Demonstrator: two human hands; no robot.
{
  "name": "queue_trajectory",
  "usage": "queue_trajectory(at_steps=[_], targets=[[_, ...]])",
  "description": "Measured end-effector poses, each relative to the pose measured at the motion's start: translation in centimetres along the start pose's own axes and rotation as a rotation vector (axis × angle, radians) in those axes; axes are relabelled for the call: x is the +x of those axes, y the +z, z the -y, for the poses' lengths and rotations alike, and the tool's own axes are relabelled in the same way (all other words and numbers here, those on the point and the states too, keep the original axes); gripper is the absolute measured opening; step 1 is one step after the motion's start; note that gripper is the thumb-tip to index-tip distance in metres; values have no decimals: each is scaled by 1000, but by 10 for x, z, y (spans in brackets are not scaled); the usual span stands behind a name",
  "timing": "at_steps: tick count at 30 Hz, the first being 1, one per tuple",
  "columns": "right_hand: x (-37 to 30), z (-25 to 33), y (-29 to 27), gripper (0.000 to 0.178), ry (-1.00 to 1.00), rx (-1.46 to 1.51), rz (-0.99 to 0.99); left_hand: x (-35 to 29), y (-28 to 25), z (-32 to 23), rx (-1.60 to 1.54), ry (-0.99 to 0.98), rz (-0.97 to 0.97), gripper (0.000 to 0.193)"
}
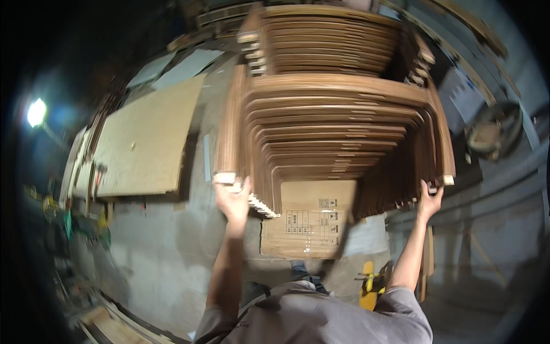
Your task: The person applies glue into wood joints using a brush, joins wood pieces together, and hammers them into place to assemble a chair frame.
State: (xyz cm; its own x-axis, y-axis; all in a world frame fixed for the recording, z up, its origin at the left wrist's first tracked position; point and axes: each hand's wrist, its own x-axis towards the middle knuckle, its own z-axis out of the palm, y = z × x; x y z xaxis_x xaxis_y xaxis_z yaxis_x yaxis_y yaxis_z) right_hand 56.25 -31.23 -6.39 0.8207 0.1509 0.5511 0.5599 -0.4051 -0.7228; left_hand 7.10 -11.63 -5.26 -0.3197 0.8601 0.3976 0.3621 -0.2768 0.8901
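Note:
In front of me stands a tall stack of brown U-shaped wooden frames (338,129), nested one over another with pale cut ends toward me. My left hand (232,202) is closed around the left end of the topmost U-shaped wooden frame (338,84). At that frame's right end, my right hand (431,202) grips close to the pale tip, thumb up along its inner side. Both arms are stretched forward. Motion blur smears the wood, so I cannot tell whether the top frame is apart from those beneath.
A second stack of similar frames (335,43) stands behind. Flattened cardboard (303,241) lies on the floor below. To the left is a large pale board (149,137). A yellow object (368,286) lies near my right side, and a round dark bundle (494,131) sits at far right.

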Motion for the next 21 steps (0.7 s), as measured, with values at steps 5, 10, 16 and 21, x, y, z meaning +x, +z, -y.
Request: queue_trajectory(at_steps=[5, 10, 16, 21], targets=[[-5, -3, 1, 74, 20, -66, 41, 6, -12, 5, 108, 85, 5, 85], [-103, -32, -32, 43, 191, -192, -75, -14, -143, 4, 169, 192, 123, 77], [-409, -161, -17, 14, 248, -173, 1640, -83, -330, 150, 98, -387, 86, 20], [-565, 101, 62, 37, -12, -585, 2036, -99, -472, 219, 305, -430, -147, 16]])
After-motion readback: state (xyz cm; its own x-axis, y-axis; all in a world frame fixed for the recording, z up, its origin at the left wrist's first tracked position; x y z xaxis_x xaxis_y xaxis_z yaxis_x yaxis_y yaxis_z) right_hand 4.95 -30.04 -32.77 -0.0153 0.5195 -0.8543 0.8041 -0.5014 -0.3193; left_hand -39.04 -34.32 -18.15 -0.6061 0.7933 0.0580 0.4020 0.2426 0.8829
